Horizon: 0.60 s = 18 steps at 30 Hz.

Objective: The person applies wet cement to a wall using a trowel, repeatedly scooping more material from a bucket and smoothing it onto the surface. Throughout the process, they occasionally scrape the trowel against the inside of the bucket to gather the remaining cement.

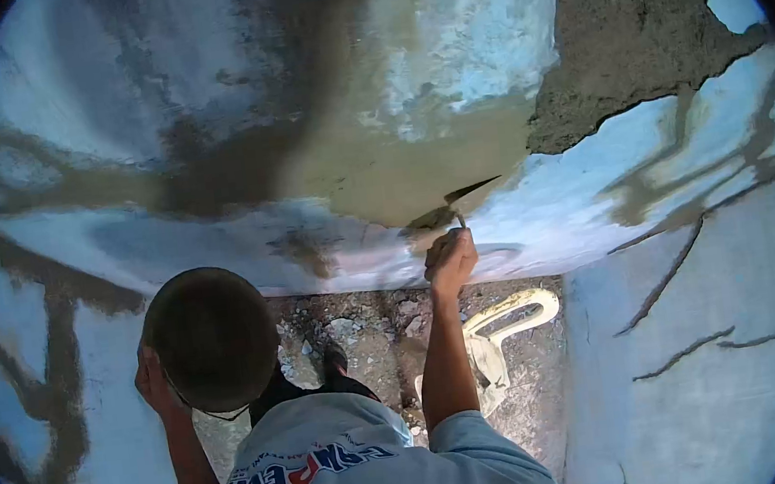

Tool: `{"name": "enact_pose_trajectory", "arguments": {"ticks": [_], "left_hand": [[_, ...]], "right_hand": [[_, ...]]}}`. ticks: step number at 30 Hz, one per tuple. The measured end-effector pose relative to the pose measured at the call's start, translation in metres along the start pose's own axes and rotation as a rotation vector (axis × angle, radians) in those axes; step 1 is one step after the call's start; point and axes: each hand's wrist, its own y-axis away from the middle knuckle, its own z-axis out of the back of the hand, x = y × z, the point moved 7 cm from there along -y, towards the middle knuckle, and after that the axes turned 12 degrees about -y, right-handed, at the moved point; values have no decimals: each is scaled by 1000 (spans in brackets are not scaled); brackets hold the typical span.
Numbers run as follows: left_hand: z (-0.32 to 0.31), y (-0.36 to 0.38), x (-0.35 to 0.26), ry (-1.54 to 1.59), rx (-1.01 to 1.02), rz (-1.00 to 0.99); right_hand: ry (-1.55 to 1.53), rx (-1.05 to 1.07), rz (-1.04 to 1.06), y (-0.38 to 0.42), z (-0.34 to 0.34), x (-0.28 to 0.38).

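My right hand [453,261] is closed around the handle of a small pointed trowel [471,189]. The blade is at the wall, over a damp brownish patch of plaster [417,167], and points to the right. My left hand [151,379] grips the left edge of a round, dark, bowl-like container [212,338], held in front of me below the wall patch. What lies inside it is too dark to make out. A thin wire-like curve shows at its lower rim.
Rough grey bare plaster [636,32] covers the upper right wall. Filled cracks run over the left wall [59,375]; open cracks mark the right wall [695,341]. A white plastic chair-like object [524,310] stands on the rubble-strewn floor [378,324], near my foot [335,358].
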Motion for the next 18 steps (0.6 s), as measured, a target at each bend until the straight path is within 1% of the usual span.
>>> {"name": "enact_pose_trajectory", "arguments": {"ticks": [1, 2, 4, 7, 9, 11, 13, 14, 16, 17, 18], "left_hand": [[1, 2, 0, -16, -19, 16], [2, 4, 0, -31, -39, 34], [1, 6, -1, -20, -47, 10], [-1, 6, -4, -4, -31, 3], [8, 5, 3, -26, -23, 8], [31, 2, 27, -81, -28, 22], [1, 10, -9, -170, -26, -49], [-10, 10, -25, -212, -31, -97], [3, 12, -16, -82, -94, -18], [10, 13, -11, -21, -125, 26], [13, 13, -12, -21, -127, 24]], "right_hand": [[24, 50, 4, 1, -9, 0], [238, 139, 77, 1, -4, -16], [484, 202, 90, 17, -14, -33], [841, 381, 218, 43, -38, -51], [975, 467, 178, 55, -33, -68], [1101, 515, 133, 67, -6, -96], [1233, 544, 74, 84, 25, -113], [1188, 507, 23, 92, 41, -115], [1082, 445, -82, 118, 74, -117], [1089, 419, -121, 133, 87, -123], [1101, 390, -162, 148, 101, -127]]}}
